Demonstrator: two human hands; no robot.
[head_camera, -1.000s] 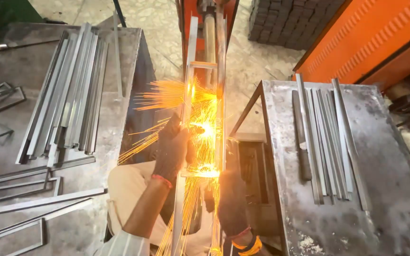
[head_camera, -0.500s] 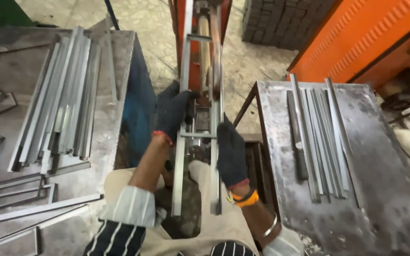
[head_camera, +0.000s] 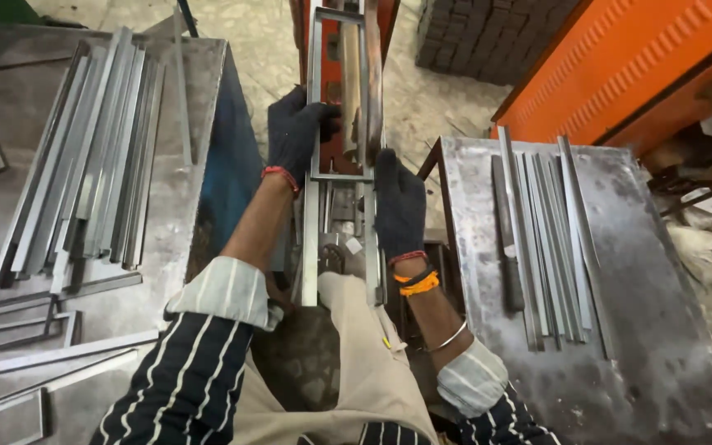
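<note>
Head view, near to far. Nearest, at 6 o'clock, the person's beige-trousered lap [head_camera: 364,387] sits between two steel-topped tables, so stock lies within reach on either side. Both gloved hands clasp a welded steel frame [head_camera: 339,177], a ladder-like piece of two long rails joined by cross-bars, held lengthwise away from the body at 12 o'clock. The right hand [head_camera: 399,206] wraps closed around the right rail just below a cross-bar; the left hand [head_camera: 294,132], slightly farther out, curls closed around the left rail. Opposed grips on the two rails appear to keep the frame square and steady against the orange machine [head_camera: 348,49] beyond it. At 9 o'clock, the left table [head_camera: 10,272] bears a bundle of long steel strips [head_camera: 84,156] laid parallel, with bent frame pieces nearer the body. At 3 o'clock, the right table [head_camera: 661,330] carries a smaller row of cut strips [head_camera: 550,239], likewise aligned. Farthest, at 2 o'clock, stands an orange corrugated panel [head_camera: 620,66].
</note>
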